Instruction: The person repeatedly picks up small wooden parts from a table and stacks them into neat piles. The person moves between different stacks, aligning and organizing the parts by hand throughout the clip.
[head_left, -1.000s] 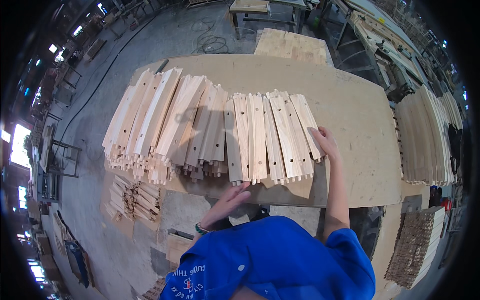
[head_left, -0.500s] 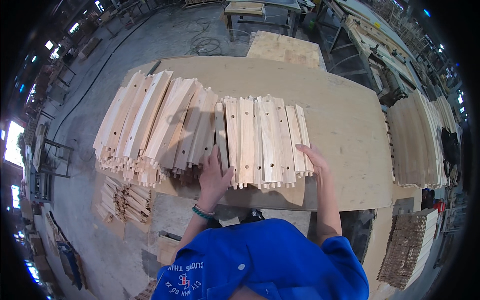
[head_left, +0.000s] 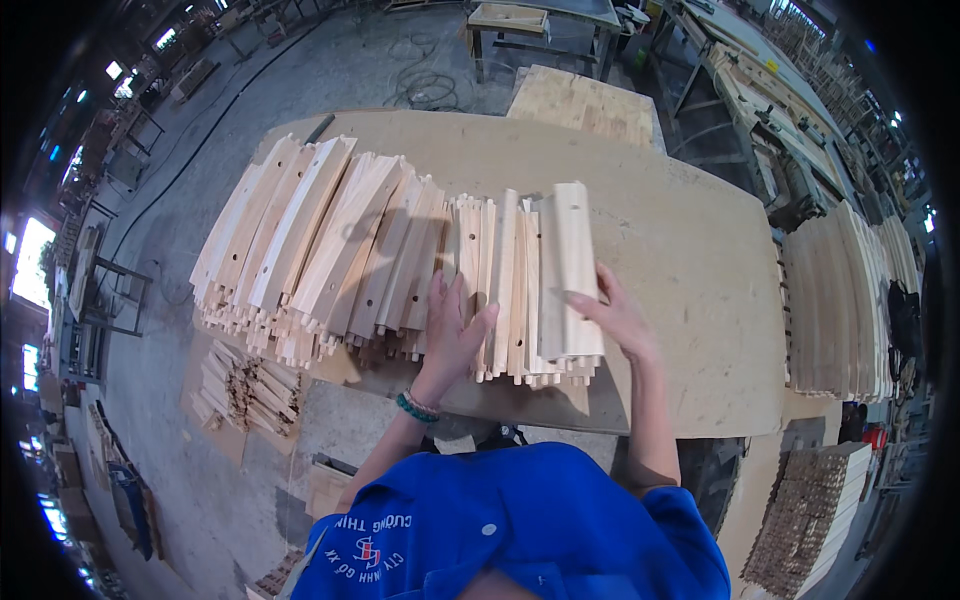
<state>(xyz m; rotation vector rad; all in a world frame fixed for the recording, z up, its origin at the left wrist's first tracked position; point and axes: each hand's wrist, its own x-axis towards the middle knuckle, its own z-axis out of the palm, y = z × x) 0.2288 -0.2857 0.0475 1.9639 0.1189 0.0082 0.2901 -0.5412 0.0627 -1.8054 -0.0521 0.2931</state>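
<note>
A row of pale wooden slats [head_left: 518, 285], with pegged ends and some drilled faces, lies side by side on the board-topped table. My left hand [head_left: 455, 335] is against the left side of this row, fingers stretched and thumb apart, holding nothing. At the right end, a wide smooth slat [head_left: 574, 250] stands higher than its neighbours and shows no holes. My right hand [head_left: 618, 315] is beside it, thumb reaching over its face and fingers apart at its outer edge. A larger pile of drilled slats [head_left: 320, 240] adjoins the row on the left.
The brown tabletop [head_left: 690, 280] extends to the right and behind the row. Stacked slats [head_left: 835, 300] stand beyond its right edge, with another stack [head_left: 805, 510] lower down. Short wooden pieces [head_left: 250, 390] lie at lower left. A plywood sheet [head_left: 585, 105] adjoins the far edge.
Several slats in the row have turned, so fewer holes face up. The rightmost slats have tipped and bunched leftward. My right hand has shifted slightly left, its thumb now over a slat.
</note>
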